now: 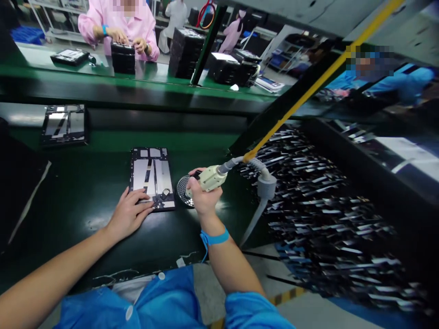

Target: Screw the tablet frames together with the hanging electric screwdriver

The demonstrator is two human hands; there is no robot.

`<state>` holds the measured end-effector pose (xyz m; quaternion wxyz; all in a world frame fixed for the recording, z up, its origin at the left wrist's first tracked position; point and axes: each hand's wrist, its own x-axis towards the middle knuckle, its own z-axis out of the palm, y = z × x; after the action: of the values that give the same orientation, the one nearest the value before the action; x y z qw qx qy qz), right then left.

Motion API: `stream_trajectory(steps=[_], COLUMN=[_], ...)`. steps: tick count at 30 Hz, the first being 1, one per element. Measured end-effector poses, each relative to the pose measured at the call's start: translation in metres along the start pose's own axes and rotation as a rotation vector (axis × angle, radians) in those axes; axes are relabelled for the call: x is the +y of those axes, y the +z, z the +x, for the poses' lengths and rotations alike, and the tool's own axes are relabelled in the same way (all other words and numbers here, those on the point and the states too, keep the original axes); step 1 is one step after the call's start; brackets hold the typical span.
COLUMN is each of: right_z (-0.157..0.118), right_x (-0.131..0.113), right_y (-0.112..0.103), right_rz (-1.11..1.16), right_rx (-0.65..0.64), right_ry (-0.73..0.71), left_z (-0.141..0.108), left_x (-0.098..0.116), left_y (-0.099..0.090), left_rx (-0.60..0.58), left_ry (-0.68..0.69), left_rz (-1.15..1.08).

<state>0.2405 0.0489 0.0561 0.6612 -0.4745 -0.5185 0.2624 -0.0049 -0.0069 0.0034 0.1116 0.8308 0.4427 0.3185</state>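
Head view, near to far. Our left hand (pixel 128 214), fingers spread flat, pressing the near edge of a tablet chassis (pixel 152 177) lying on the green belt (pixel 103 192). Our right hand (pixel 202 196), clamped around a corded power screwdriver (pixel 214 177), just beside a round mesh dish (pixel 183 191). Beyond: a second chassis (pixel 64 124); a co-worker's hands (pixel 128 40) on stacked black trays (pixel 122 57).
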Motion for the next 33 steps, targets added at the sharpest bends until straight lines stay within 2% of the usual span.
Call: stream_trajectory(steps=[8,24,28,33], right_z=[-0.002,-0.005,-0.007,-0.003], right_x=[-0.004,0.005,0.005,-0.001], right_y=[0.009,0.008,0.010,0.008], right_rz=[0.024,0.021,0.021,-0.006], right_rx=[-0.088,-0.068,-0.065,-0.064], right_ry=[0.049,0.023,0.058,0.035], left_z=[0.000,-0.001,-0.001,0.000], left_x=[0.002,0.002,0.002,0.002], left_y=[-0.001,0.000,0.000,0.002], left_rx=[-0.019,-0.013,-0.011,0.004], left_ry=[0.037,0.020,0.018,0.013], left_rz=[0.039,0.007,-0.002,-0.007])
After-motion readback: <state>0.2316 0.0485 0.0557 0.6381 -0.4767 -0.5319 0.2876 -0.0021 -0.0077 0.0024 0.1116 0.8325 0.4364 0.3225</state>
